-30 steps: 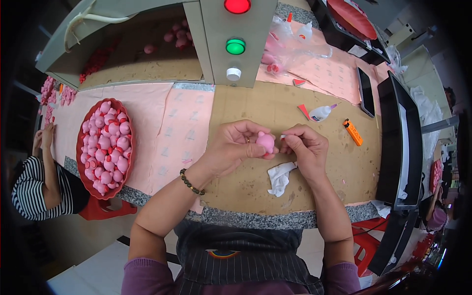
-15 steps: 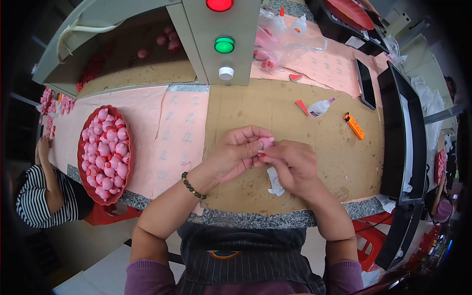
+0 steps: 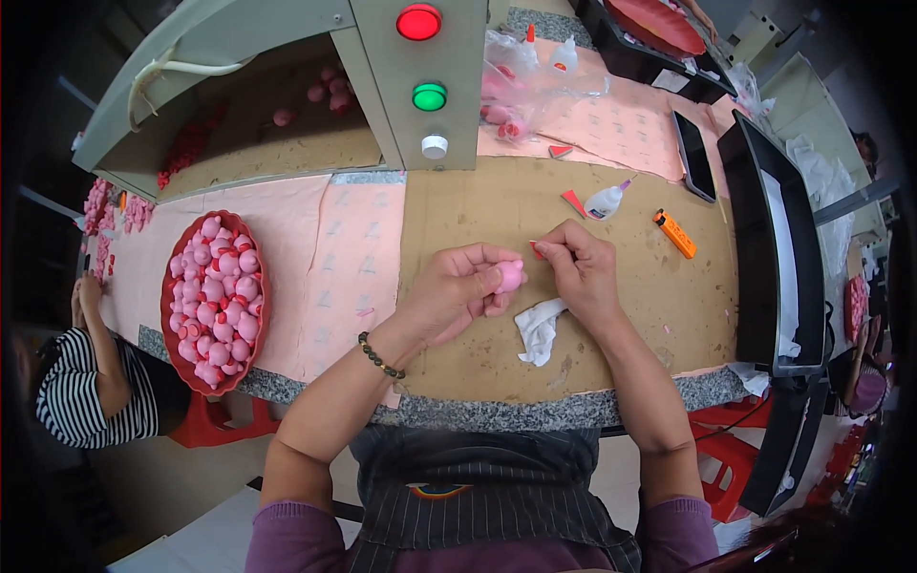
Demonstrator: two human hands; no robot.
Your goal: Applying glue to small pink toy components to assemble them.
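Observation:
My left hand [image 3: 451,294] pinches a small round pink toy figure [image 3: 510,277] between thumb and fingers above the brown cardboard mat [image 3: 458,210]. My right hand [image 3: 586,274] is a short way to the right, thumb and finger closed on a tiny red piece [image 3: 537,249]; its exact kind is too small to tell. The two hands are apart. Just below them, a crumpled white tissue [image 3: 540,332] lies on the cardboard. At the left, a red oval tray [image 3: 168,334] is heaped with similar pink figures with red parts.
A white glue bottle [image 3: 604,201], a red wedge [image 3: 573,202] and an orange utility knife [image 3: 674,234] lie beyond my right hand. A grey machine [image 3: 458,53] with lit buttons stands behind. A black bin [image 3: 755,248] and a phone [image 3: 693,156] are at right. Another person [image 3: 100,382] sits far left.
My right hand has drawn away from the pink figure, up and to the right, with the red piece in its fingers. More of the white tissue shows. My left hand still holds the figure.

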